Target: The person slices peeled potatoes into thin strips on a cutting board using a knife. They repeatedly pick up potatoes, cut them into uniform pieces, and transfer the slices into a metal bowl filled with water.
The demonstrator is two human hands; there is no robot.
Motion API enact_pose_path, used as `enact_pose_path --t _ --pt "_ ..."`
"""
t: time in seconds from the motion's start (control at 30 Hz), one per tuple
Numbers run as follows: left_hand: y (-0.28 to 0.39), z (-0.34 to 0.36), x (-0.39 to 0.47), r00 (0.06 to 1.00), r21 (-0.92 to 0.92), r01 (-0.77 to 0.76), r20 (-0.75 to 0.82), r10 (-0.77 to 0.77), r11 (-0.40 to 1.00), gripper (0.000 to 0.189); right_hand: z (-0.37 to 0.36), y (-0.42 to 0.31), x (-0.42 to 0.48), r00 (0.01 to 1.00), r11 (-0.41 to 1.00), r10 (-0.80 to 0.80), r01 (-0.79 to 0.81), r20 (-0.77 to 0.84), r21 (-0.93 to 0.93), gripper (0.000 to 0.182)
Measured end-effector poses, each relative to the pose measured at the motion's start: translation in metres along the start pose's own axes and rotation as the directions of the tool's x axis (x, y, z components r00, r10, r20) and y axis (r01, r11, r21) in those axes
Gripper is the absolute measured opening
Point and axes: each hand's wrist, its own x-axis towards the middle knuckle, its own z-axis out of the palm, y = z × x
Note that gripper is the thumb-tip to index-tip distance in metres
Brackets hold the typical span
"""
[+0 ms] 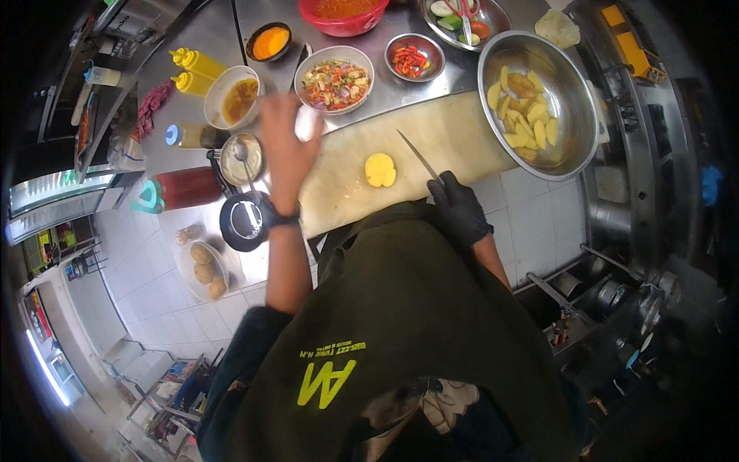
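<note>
My right hand (461, 209), in a black glove, grips a kitchen knife (420, 157) whose blade points away from me over the pale cutting board (456, 121). Left of the blade, yellow cut potato (380, 170) lies on the board; its pieces touch, and I cannot tell how many there are. My bare left hand (288, 147) is blurred above the board's left end, thumb apart from the fingers and nothing visible in it. Just beyond its fingertips are a bowl of brown liquid (238, 101) and a bowl of chopped chilli and onion mix (333, 81).
Potato wedges (528, 118) lie in a large steel bowl (590, 115) overlapping the board's right end. Red chillies (410, 62) fill a small steel bowl. On the left stand a red-filled jug (187, 188), a black bowl (245, 222), yellow squeeze bottles (193, 84) and whole potatoes (203, 271) in a bowl.
</note>
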Motion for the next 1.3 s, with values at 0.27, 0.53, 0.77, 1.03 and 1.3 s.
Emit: enact_pose_path --t 0.27,0.53,0.77,1.03,1.3 --pt "0.052 0.047 -0.113 0.905 -0.203 0.16 0.421 -0.062 0.966 0.089 0.048 0.011 0.009 0.992 0.999 -0.037 0.037 0.118 0.008 0.036" --pt "0.055 0.068 -0.114 0.911 -0.161 0.261 0.366 -0.189 0.952 0.073 0.06 0.019 0.011 0.996 0.997 -0.062 0.059 0.061 0.046 0.034" --pt "0.058 0.071 -0.114 0.909 -0.105 0.275 0.351 -0.223 0.956 0.077 0.062 0.014 0.008 0.995 0.996 -0.014 0.023 0.104 -0.088 0.033" --pt "0.067 0.074 -0.112 0.928 -0.068 0.247 0.304 -0.216 0.967 0.075 0.061 0.005 0.005 0.991 0.985 0.067 -0.048 0.117 -0.164 0.032" --pt "0.067 0.072 -0.11 0.913 -0.083 0.274 0.336 -0.232 0.958 0.072 0.054 -0.01 0.01 0.971 0.97 0.145 -0.101 0.191 -0.222 0.034"
